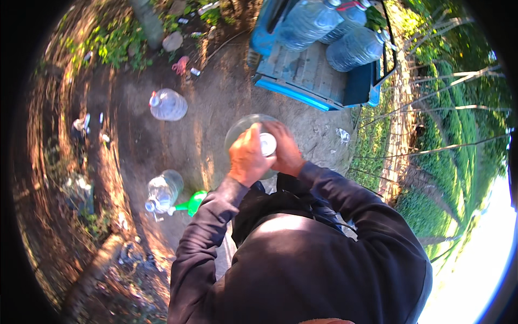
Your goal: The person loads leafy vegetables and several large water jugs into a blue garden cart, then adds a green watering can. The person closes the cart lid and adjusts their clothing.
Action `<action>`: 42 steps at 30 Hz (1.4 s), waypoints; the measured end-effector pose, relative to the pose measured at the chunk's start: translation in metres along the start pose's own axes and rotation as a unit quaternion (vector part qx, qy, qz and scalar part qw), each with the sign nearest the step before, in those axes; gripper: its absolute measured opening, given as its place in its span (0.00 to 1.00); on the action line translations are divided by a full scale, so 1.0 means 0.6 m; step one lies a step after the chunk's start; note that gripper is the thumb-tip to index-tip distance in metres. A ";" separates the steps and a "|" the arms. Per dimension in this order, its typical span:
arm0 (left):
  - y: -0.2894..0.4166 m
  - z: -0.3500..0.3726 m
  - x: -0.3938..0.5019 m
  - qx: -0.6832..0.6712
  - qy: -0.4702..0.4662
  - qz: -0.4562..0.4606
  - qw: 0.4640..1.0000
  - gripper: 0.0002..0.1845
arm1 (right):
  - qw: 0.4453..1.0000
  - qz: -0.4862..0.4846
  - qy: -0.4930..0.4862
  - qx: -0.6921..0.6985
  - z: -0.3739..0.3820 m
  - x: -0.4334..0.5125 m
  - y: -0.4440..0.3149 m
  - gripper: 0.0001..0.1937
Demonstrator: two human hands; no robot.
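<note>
Both my hands are around the top of a large clear plastic bottle (236, 137), beside its round white cap (267, 144). My left hand (249, 156) grips the cap's left side, with fingers curled. Around the right side of the cap wraps my right hand (286, 148). The bottle's body is mostly hidden under my hands and forearms. To the left, a clear bottle with a red cap (169, 105) is on the ground. Nearer to me lies another clear bottle with a bluish cap (165, 192), beside a green funnel (195, 203).
A blue cargo bed (301, 75) at the top holds several large clear bottles (309, 24). A tree trunk (147, 24), a stone (173, 41), red string (180, 65) and scattered litter are at upper left. Thin bare branches (437, 107) cross the grassy right side.
</note>
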State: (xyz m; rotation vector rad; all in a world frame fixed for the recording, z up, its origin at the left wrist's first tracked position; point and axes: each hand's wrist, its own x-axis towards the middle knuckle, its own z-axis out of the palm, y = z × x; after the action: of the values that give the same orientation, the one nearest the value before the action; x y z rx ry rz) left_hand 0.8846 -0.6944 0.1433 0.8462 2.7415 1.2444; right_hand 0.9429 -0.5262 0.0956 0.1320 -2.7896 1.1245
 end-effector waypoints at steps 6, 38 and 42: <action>0.172 0.176 0.233 -0.063 -0.057 0.109 0.990 0.43 | 0.982 0.060 0.176 0.039 -0.219 0.015 0.175 0.46; 0.100 0.889 0.816 -0.635 -0.058 -0.534 0.555 0.50 | 0.985 0.073 0.155 -0.009 -0.554 0.481 0.987 0.52; 0.083 0.853 0.814 -0.631 -0.148 -0.480 0.591 0.50 | 0.988 0.102 0.107 0.038 -0.556 0.468 0.978 0.49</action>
State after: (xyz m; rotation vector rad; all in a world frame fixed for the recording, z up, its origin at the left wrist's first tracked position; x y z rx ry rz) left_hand 0.6075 -0.0778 -0.0725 -0.5003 0.9598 1.8051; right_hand 0.6192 0.1181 -0.0245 -0.2574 -2.6158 1.2104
